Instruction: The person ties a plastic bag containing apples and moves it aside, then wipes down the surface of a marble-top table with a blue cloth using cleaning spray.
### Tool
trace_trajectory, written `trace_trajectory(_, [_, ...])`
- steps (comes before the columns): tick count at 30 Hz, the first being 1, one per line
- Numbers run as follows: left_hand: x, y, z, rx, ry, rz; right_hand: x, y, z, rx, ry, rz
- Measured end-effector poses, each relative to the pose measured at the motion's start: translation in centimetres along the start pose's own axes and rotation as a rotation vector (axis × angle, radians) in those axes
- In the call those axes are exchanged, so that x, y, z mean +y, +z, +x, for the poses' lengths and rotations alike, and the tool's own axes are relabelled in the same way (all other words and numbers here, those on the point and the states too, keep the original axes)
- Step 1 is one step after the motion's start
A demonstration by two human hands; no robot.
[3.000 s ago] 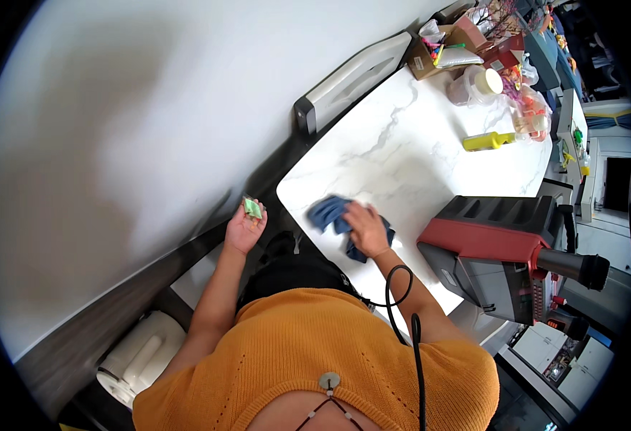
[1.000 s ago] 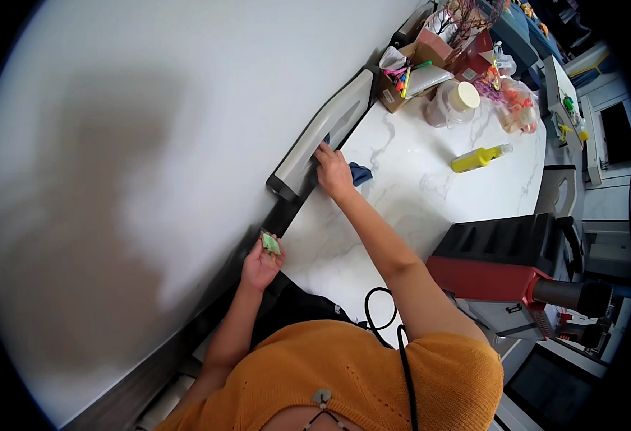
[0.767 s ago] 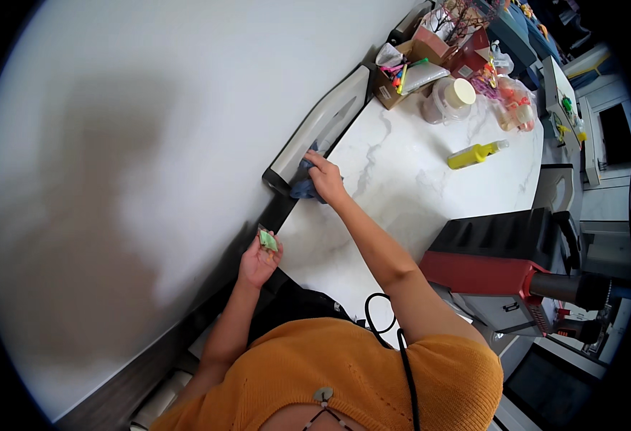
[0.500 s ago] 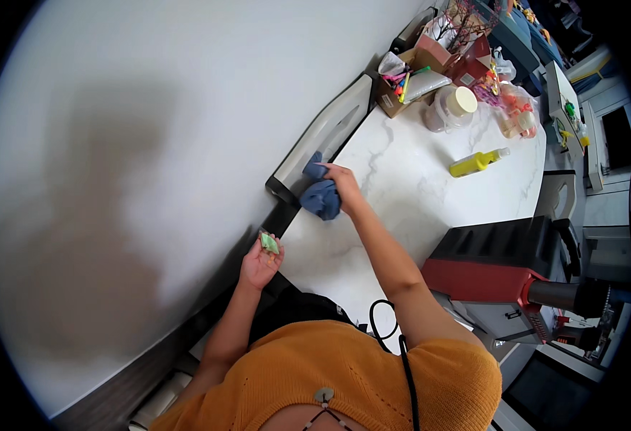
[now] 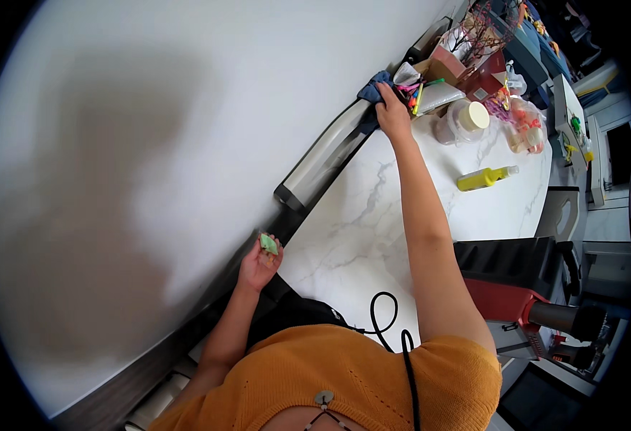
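Observation:
My right arm is stretched far forward, and my right hand (image 5: 394, 115) presses a blue cloth (image 5: 375, 87) on the far end of a pale chair back (image 5: 319, 164) with dark ends. This chair back stands between the wall and the table edge. Low on the left, palm up beside the near table corner, my left hand (image 5: 259, 270) has its fingers curled round a small light-green packet (image 5: 268, 245). The packet's exact kind is not clear.
On the marbled white table (image 5: 358, 215) lies a yellow spray bottle (image 5: 486, 178). Behind it are a lidded tub (image 5: 466, 121), markers (image 5: 417, 98), boxes and bags. A black-and-red case (image 5: 506, 276) stands at the right, a black cord (image 5: 381, 316) runs near my body, and the wall (image 5: 208, 129) borders the left.
My right hand and the blue cloth have slid forward and right, from the near end of the chair back to its far end. The left hand stays nearly still with the green packet.

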State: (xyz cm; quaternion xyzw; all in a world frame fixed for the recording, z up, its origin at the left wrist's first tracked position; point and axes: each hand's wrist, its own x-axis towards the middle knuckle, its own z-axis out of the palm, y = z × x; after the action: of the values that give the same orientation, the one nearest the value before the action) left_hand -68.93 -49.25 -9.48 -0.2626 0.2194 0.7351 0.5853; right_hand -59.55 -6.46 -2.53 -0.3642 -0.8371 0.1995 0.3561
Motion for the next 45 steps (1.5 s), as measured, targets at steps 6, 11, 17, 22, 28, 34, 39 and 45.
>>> trace_trajectory(6, [-1.0,0.2,0.7,-0.054,-0.021,-0.021,-1.9,0.9,-2.4,-0.055,-0.084,0.072])
trace_trajectory(11, [-1.9,0.7,0.9,-0.035,-0.039,-0.015,-7.4,0.7,-6.9,-0.053,-0.062,0.132])
trace_trajectory(17, [-2.1,0.6,0.7,-0.027,-0.054,-0.024,-13.6,1.0,-13.6,-0.275,-0.229,0.121])
trace_trajectory(22, [-1.7,-0.1,1.1,0.041,-0.046,-0.012,-13.3,-0.3,-12.5,-0.357,-0.4,0.033])
trace_trajectory(28, [-0.7,1.1,1.8,-0.04,-0.009,-0.014,-11.1,0.3,-11.0,-0.207,-0.529,-0.073])
trace_trajectory(34, [-0.5,0.4,1.3,-0.04,-0.008,-0.002,-5.9,0.3,-8.6,0.156,-0.058,-0.104])
trace_trajectory(39, [-0.8,0.2,1.2,-0.021,-0.044,-0.051,-4.0,-2.8,-7.8,-0.117,0.313,-0.163])
trace_trajectory(45, [-0.4,1.0,1.9,-0.041,-0.028,-0.005,-5.6,-8.7,-5.4,-0.221,0.889,0.518])
